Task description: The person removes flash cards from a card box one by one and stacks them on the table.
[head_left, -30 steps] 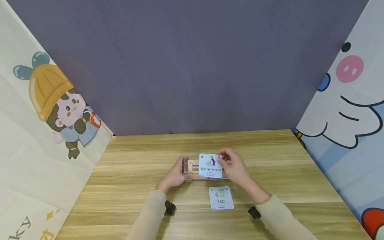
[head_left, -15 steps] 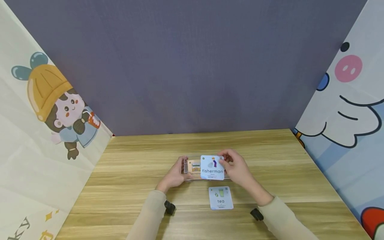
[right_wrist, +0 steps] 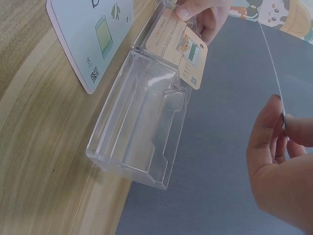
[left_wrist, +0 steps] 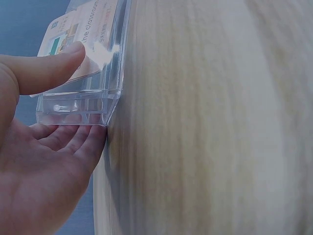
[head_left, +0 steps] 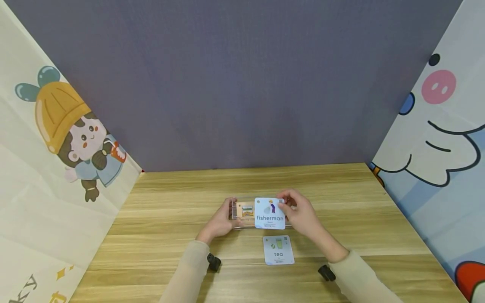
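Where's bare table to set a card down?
The brown wooden table is bare left of the left hand, right of the right hand, and behind the clear plastic box up to the grey upright panel. Crowded at the box: white square tea card in front, white square fisherman card held above.

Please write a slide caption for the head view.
Left hand holds a clear box; right hand pinches a fisherman card.

Light-brown, streaked wood-grain tabletop [head_left: 144, 235]; far edge meets upright grey-purple panel [head_left: 235, 84], finely textured. Left: creased cream wall sheet [head_left: 19, 147], printed yellow-capped cartoon figure [head_left: 81, 139]. Right: white-and-blue wall sheet [head_left: 435, 214], large pink-snouted cartoon animal [head_left: 451, 115]. Light soft, diffuse; faint shadows low on panel.
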{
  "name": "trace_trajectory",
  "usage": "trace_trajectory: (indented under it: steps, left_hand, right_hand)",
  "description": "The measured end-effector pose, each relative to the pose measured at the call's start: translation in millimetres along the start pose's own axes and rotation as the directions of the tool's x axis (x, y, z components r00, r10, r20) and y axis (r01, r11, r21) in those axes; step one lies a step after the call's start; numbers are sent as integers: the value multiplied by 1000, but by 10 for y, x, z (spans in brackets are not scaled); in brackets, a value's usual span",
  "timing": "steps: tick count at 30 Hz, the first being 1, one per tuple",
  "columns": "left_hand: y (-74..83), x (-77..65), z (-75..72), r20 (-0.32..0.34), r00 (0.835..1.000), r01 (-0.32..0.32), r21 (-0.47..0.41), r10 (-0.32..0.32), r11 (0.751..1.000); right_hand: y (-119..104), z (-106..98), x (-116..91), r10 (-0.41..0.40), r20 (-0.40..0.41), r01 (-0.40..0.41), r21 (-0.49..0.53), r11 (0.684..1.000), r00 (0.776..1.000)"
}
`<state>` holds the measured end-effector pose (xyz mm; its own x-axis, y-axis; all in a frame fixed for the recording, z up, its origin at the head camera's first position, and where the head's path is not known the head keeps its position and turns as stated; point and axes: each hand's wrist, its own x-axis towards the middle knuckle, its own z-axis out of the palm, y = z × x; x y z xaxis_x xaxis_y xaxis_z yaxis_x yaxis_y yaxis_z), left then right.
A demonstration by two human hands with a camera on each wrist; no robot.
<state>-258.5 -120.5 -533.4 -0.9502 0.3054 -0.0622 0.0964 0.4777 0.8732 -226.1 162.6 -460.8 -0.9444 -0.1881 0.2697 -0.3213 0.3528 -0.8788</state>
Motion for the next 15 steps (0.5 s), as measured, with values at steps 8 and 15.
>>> trace_trajectory:
  steps: [8, 15]
  left_hand:
    - [2, -4, 3, 8, 1000, 10, 2, -10, 1000]
    - [-11, 16, 11, -2, 1000, 10, 6, -10, 1000]
  right_hand:
    - [47, -18, -28, -13, -4, 13, -6, 1000, 1000]
    - [51, -29, -54, 8, 3, -8, 15, 1000, 1000]
